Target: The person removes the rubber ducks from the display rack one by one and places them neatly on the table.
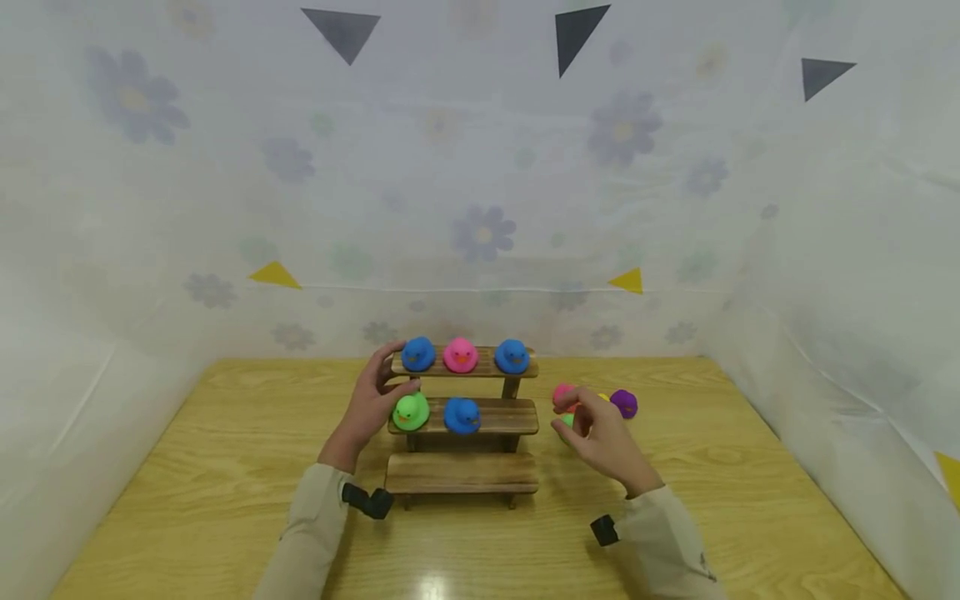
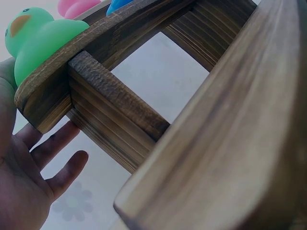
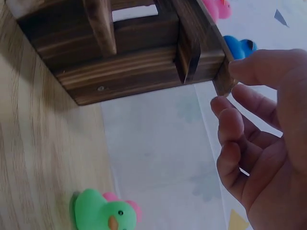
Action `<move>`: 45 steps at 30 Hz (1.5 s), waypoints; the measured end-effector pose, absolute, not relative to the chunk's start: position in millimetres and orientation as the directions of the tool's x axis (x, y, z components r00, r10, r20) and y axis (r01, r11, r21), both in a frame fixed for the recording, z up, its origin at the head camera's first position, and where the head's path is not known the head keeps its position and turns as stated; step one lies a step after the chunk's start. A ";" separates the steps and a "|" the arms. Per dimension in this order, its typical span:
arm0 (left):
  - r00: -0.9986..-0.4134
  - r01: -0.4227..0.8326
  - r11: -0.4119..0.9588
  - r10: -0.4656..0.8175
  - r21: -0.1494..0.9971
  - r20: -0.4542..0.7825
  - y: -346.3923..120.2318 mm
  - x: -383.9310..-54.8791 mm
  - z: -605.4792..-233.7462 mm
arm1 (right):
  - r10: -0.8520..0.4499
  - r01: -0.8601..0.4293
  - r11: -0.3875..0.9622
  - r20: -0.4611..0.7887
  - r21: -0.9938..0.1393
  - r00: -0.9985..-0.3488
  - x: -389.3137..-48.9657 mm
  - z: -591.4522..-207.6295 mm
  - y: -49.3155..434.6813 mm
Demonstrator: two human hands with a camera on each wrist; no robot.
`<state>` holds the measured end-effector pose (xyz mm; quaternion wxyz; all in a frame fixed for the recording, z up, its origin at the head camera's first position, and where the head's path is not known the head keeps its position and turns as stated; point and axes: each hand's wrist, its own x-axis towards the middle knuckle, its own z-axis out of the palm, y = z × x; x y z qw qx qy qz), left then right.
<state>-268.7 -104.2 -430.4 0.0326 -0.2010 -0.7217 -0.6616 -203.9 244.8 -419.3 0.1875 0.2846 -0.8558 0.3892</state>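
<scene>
A three-tier wooden stand (image 1: 461, 475) holds rubber ducks. On its top tier sit a blue duck (image 1: 418, 354), a pink duck (image 1: 461, 356) and another blue duck (image 1: 512, 357). The middle tier bears a green duck (image 1: 411, 412) at its left end and a blue duck (image 1: 462, 415) at its centre. My left hand (image 1: 367, 408) is at the stand's left side, thumb by the green duck, fingers spread loosely behind the tier's end in the left wrist view. Right of the stand, my right hand (image 1: 603, 437) hovers with loosely bent fingers, holding nothing.
Beyond the right hand, a pink duck (image 1: 564, 396), a purple duck (image 1: 624, 404), a partly hidden green duck (image 1: 567, 419) and something yellow (image 1: 603, 398) lie on the wooden table (image 1: 247, 433). Pale flowered sheeting (image 1: 480, 167) encloses the table at the back and sides.
</scene>
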 end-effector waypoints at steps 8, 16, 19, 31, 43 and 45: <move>-0.912 0.350 0.057 0.246 0.935 0.327 -104.3 -273.9 -435.5 | -0.409 -0.702 0.478 0.574 -0.528 -0.710 -202.8 -419.2 227.3; -0.912 0.353 0.062 0.248 0.934 0.328 -105.1 -272.6 -436.9 | -0.422 -0.751 0.437 0.625 -0.495 -0.657 -200.9 -424.2 207.0; -0.914 0.344 0.062 0.250 0.937 0.319 -104.9 -272.2 -436.6 | -0.426 -0.774 0.436 0.652 -0.460 -0.628 -200.7 -426.0 199.1; -0.920 0.321 0.045 0.253 0.946 0.300 -103.9 -271.5 -435.6 | -0.455 -0.797 0.455 0.666 -0.396 -0.591 -207.8 -424.0 173.2; -0.923 0.314 0.061 0.255 0.948 0.289 -104.9 -271.5 -436.1 | -0.449 -0.731 0.519 0.587 -0.442 -0.674 -208.1 -414.8 146.5; -0.922 0.318 0.063 0.252 0.946 0.293 -104.3 -271.7 -436.1 | -0.439 -0.714 0.539 0.574 -0.447 -0.691 -208.7 -412.9 142.1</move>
